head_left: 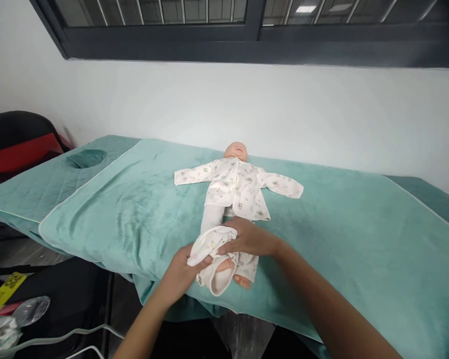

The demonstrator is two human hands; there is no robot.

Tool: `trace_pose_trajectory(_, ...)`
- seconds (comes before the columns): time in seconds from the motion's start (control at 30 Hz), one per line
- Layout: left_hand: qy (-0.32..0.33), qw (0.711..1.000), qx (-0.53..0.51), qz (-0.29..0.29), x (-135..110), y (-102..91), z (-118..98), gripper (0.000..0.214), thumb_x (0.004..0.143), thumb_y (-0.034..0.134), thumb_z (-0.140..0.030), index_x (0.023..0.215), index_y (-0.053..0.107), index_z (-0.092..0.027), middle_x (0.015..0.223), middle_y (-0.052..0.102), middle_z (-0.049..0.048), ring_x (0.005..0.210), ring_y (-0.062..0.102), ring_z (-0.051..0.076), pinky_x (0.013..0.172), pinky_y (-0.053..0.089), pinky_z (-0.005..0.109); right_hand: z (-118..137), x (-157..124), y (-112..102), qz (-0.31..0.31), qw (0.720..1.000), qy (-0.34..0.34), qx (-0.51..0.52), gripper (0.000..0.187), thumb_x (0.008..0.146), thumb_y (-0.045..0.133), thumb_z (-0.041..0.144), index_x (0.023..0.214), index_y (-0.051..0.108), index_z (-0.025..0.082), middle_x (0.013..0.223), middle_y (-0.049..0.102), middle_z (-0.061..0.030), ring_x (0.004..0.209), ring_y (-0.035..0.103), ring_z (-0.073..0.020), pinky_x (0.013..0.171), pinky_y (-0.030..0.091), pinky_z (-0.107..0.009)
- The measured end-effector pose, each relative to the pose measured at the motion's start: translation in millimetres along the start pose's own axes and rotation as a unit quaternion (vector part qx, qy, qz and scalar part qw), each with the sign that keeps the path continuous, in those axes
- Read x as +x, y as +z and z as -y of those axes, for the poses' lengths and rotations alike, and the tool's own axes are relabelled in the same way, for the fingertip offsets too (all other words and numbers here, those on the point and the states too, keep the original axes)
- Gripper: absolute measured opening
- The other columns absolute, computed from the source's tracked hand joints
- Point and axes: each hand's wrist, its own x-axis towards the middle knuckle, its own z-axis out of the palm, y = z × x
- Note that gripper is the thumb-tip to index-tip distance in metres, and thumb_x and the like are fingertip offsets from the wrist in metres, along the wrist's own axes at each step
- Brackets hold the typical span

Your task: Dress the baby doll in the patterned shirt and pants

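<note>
Head view: I'm gripping one pair of baby trousers (213, 254) with my left hand (179, 274) and right hand (247, 238), both clenched, on one doll (235, 187).

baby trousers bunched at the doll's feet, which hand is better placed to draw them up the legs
Probably the right hand: it already grips the bunched trousers from above, nearest the doll. The left hand pinches the lower edge by the feet.

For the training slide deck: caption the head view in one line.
Both hands, left hand and right hand, grip bunched printed baby trousers at the feet of a doll lying on a teal-covered table.
</note>
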Motion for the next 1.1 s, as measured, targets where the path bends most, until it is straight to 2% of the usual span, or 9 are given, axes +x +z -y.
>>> trace_pose_trajectory(0.17,0.061,0.996,0.020,-0.066,42.0,-22.5,-1.7,0.025,0.069,0.070,-0.034,0.087,0.072,-0.017,0.087,0.074,0.0037,0.083,0.065,0.023,0.073,0.051,0.029,-2.7,3.2,-0.6,0.011,1.000,-0.013,-0.002,0.036,0.073,0.074,0.051,0.087,0.063,0.020,0.086,0.066,0.0004,0.080,0.059,-0.0195,0.069,0.041,-0.029)
trace_pose_trajectory(0.37,0.076,0.981,-0.064,-0.169,72.8,-2.1,-17.2,0.019,0.070,0.062,-0.035,0.066,0.056,-0.017,0.062,0.055,-0.0031,0.060,0.050,0.012,0.054,0.040,0.023,-1.4,4.6,7.4,-0.045,0.998,0.028,-0.045,0.035,0.072,0.075,0.048,0.091,0.064,0.021,0.086,0.066,-0.0013,0.078,0.059,-0.0207,0.066,0.042,-0.031)
trace_pose_trajectory(0.5,0.055,0.981,-0.182,-0.036,79.3,-14.5,-15.0,0.026,0.065,0.073,-0.036,0.077,0.057,-0.018,0.068,0.055,-0.0029,0.061,0.050,0.011,0.055,0.040,0.022,1.4,-0.9,3.7,-0.085,0.993,0.034,0.068,0.044,0.079,0.069,0.053,0.111,0.062,0.024,0.104,0.066,-0.0028,0.092,0.059,-0.0223,0.077,0.044,-0.033)
trace_pose_trajectory(0.6,0.038,0.964,-0.240,0.106,81.1,-36.7,-8.1,0.045,0.056,0.082,-0.041,0.091,0.064,-0.018,0.083,0.064,0.0044,0.073,0.059,0.018,0.063,0.046,0.026,-1.7,-4.3,-1.5,-0.121,0.986,0.008,0.112,0.035,0.088,0.056,0.054,0.099,0.062,0.022,0.094,0.062,-0.0013,0.083,0.055,-0.0177,0.071,0.042,-0.030)
trace_pose_trajectory(0.7,0.055,0.962,-0.241,0.115,85.3,-46.4,-11.6,0.055,0.062,0.077,-0.055,0.100,0.066,-0.017,0.094,0.066,0.0096,0.085,0.062,0.025,0.071,0.049,0.032,-3.7,-6.9,-4.0,-0.189,0.974,0.011,0.125,0.040,0.095,0.040,0.055,0.082,0.055,0.020,0.077,0.054,0.0012,0.069,0.047,-0.0139,0.061,0.037,-0.027)
trace_pose_trajectory(0.83,0.093,0.989,-0.093,-0.071,97.3,-30.0,-31.6,0.036,0.084,0.058,-0.050,0.100,0.064,-0.018,0.085,0.062,0.0041,0.076,0.057,0.018,0.070,0.047,0.030,-2.7,-9.2,-4.2,-0.328,0.944,0.022,0.033,0.027,0.096,0.045,0.043,0.084,0.055,0.022,0.078,0.055,0.0016,0.069,0.049,-0.0139,0.062,0.038,-0.027)
trace_pose_trajectory(0.9,0.153,0.984,0.032,-0.085,103.6,-16.5,-41.3,0.025,0.084,0.059,-0.037,0.103,0.062,-0.020,0.089,0.060,0.0031,0.080,0.056,0.017,0.077,0.047,0.031,-4.6,-8.5,-4.5,-0.388,0.917,0.029,-0.090,0.012,0.092,0.052,0.033,0.093,0.057,0.022,0.089,0.059,-0.0010,0.077,0.052,-0.0160,0.067,0.040,-0.028)
trace_pose_trajectory(1.0,0.244,0.928,0.278,-0.045,109.0,4.2,-52.7,0.035,0.077,0.066,-0.019,0.110,0.059,-0.021,0.109,0.057,0.0067,0.102,0.053,0.022,0.092,0.043,0.036,-10.8,-2.7,-3.8,-0.395,0.871,0.064,-0.285,0.016,0.087,0.060,0.029,0.100,0.055,0.021,0.104,0.059,-0.0073,0.093,0.053,-0.0227,0.072,0.040,-0.031)
trace_pose_trajectory(1.1,0.244,0.843,0.473,-0.075,109.0,24.1,-62.8,0.032,0.077,0.065,-0.018,0.108,0.057,-0.019,0.113,0.055,0.0104,0.109,0.049,0.028,0.091,0.043,0.041,-14.6,8.7,-2.0,-0.366,0.847,0.102,-0.371,0.008,0.090,0.056,0.028,0.090,0.054,0.020,0.098,0.059,-0.0090,0.091,0.053,-0.0244,0.068,0.039,-0.031)
